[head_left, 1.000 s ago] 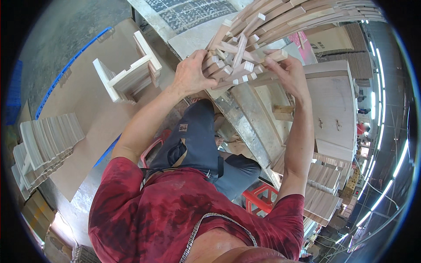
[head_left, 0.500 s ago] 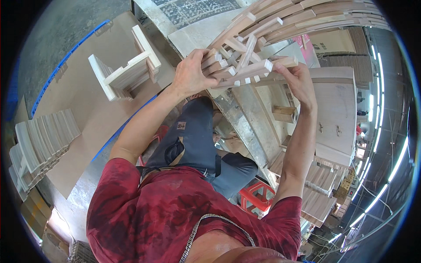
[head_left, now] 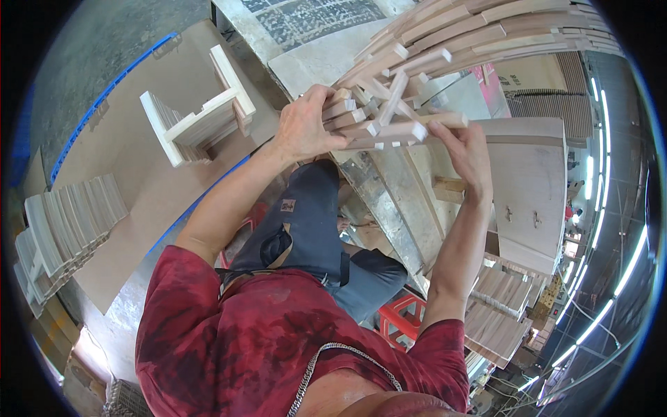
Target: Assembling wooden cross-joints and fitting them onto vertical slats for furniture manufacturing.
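Note:
A loose bunch of pale wooden sticks [head_left: 394,99] with square-cut ends lies at the near edge of the workbench, some of them crossing at angles. My left hand [head_left: 306,126] is closed round the left side of the bunch, its thumb along the lower sticks. At the other side my right hand [head_left: 467,154] grips the end of a light wooden stick [head_left: 448,120], thumb on the near side. The fingers behind the wood are partly hidden.
More long wooden strips [head_left: 500,31] are heaped across the far bench. Stacks of notched wooden parts [head_left: 201,121] stand on brown board at left, with another wooden stack [head_left: 73,215] nearer. A wooden panel [head_left: 524,187] is at right, and a red plastic stool [head_left: 401,316] below the bench.
My right hand has shifted slightly left and down, and its forearm has drawn inward. The sticks between my hands have dipped a little and changed angle. My left hand stays almost in place.

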{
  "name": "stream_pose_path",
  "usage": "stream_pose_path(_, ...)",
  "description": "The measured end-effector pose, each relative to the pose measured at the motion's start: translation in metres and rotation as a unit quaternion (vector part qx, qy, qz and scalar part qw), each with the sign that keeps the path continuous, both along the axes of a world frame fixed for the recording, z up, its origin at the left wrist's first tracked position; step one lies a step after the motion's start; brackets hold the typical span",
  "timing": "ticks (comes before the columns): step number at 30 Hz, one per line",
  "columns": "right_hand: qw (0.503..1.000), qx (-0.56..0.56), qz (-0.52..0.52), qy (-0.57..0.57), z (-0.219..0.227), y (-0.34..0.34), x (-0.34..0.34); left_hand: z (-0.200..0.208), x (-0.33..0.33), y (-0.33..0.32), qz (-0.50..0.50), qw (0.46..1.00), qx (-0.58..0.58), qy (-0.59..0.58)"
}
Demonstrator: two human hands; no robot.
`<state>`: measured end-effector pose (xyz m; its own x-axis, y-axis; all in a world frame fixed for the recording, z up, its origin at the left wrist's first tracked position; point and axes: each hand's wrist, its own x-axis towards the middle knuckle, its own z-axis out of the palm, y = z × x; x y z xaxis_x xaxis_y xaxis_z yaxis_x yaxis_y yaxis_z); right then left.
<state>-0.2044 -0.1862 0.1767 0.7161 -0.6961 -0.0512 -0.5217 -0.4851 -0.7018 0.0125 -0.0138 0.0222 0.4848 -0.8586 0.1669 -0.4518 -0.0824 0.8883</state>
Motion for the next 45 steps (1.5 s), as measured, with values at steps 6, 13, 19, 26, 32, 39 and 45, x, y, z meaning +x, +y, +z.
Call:
stream_pose_path(6, 0.995, 0.091, 0.039, 0.017, -0.003, 0.003, 0.003, -0.009, -0.001, 0.008, -0.024, 0.999, -0.018, 0.024)
stream_pose_path(13, 0.999, -0.015, -0.043, -0.010, -0.013, 0.026, 0.012, -0.014, -0.004, 0.018, -0.079, 0.992, -0.102, 0.004)
stream_pose_path(19, 0.995, -0.075, -0.015, 0.068, -0.027, 0.022, 0.018, -0.003, -0.026, 0.010, 0.001, 0.997, -0.078, -0.018)
stream_pose_path(26, 0.969, -0.235, -0.019, 0.075, -0.016, 0.027, 0.030, -0.001, -0.020, -0.006, 0.059, 0.990, -0.095, -0.085)
stream_pose_path(32, 0.915, -0.370, 0.137, 0.084, -0.019, 0.078, 0.043, -0.010, -0.033, -0.005, 0.052, 0.988, -0.138, -0.049)
stream_pose_path(39, 0.868, -0.360, 0.157, 0.304, -0.013, 0.083, 0.054, -0.018, -0.022, 0.002, 0.005, 0.982, -0.167, -0.092)
stream_pose_path(45, 0.875, -0.284, 0.211, 0.332, -0.004, 0.078, 0.074, -0.002, -0.007, 0.003, -0.040, 0.986, -0.104, -0.122)
